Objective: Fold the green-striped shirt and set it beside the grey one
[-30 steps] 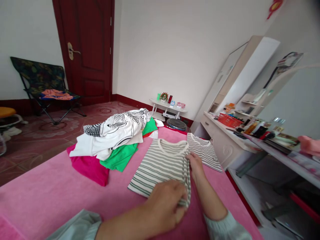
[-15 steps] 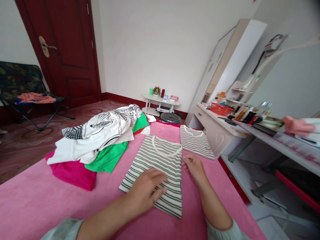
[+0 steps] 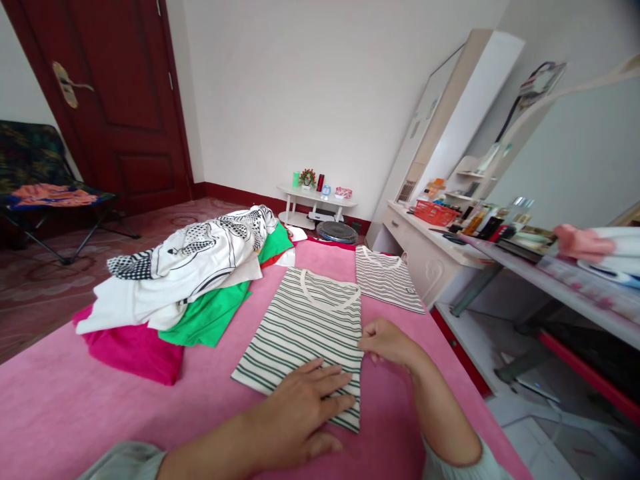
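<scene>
A cream T-shirt with dark green stripes [image 3: 305, 313] lies folded into a neat rectangle in front of me, its pale collar at the far end. My left hand [image 3: 305, 410] rests palm down on its near part, fingers spread. At the shirt's right edge, my right hand [image 3: 387, 343] is closed, thumb and fingertips pinching the fabric there. Beyond it lies another folded striped T-shirt [image 3: 387, 277], with a small patch near its lower right corner. Both lie on a pink bedspread [image 3: 210, 407].
Left of the shirt is a loose heap of clothes [image 3: 200, 260] in white, green and magenta. A dressing table [image 3: 420, 247] with a red basket [image 3: 436, 212] and bottles stands on the right. A folding chair [image 3: 50, 193] and a low white table [image 3: 315, 195] are farther back.
My left hand has slid right and nearer to me, flattening with its fingers spread. My right hand has come down along the shirt's right edge and closed on it. The view has shifted slightly.
</scene>
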`<state>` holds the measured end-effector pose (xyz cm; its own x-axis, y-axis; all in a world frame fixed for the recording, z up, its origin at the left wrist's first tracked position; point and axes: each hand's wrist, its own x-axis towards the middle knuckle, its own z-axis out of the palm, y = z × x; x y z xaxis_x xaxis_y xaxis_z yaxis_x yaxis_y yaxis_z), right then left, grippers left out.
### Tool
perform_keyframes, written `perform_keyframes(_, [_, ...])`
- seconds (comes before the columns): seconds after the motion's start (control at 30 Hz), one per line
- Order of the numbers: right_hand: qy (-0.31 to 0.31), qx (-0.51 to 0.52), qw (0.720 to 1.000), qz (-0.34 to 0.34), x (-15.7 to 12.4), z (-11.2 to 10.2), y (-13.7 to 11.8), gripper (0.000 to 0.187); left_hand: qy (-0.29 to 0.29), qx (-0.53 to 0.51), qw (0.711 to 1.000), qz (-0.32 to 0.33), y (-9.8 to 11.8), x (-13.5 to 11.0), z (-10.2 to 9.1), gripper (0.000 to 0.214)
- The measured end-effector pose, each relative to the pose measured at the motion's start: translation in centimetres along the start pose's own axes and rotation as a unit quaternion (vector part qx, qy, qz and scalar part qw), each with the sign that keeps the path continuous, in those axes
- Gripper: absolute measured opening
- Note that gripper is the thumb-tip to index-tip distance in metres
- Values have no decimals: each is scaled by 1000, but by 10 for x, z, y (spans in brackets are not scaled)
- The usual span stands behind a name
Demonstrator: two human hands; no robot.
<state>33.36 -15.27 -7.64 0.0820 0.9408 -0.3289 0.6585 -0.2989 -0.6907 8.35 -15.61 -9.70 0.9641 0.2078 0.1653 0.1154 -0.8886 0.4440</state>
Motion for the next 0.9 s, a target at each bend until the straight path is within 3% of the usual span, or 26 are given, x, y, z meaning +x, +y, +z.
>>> perform_keyframes(0.13, [13,-132,989,61,-3,-2,-9,17,5,-19,1000,-1,2,1,2,60])
perform_keyframes(0.2, [95,-203,972,68,-4,-2,-17,21,25,-37,999,6,5,3,-1,53])
perform_keyframes(0.27, [220,-237,945,50,-2,1,-24,23,55,-58,997,4,5,5,-7,39])
perform_keyframes(0.33, [315,-223,923,-15,3,9,-28,25,103,-66,992,-27,-2,6,-13,30])
perform_keyframes(0.37, [327,-214,918,-63,6,15,-27,31,127,-55,989,-52,-8,6,-16,30])
perform_keyframes(0.47, [256,-235,925,-152,18,35,-17,60,150,30,977,-150,-34,0,-18,45])
perform_keyframes(0.53, [175,-257,942,-124,24,46,-8,71,113,85,970,-199,-51,-4,-14,58])
perform_keyframes(0.6, [139,-265,950,-89,28,51,0,73,81,112,966,-217,-61,-8,-9,63])
perform_keyframes(0.9, [143,-280,946,-80,29,52,2,71,79,133,964,-218,-61,-9,-5,62])
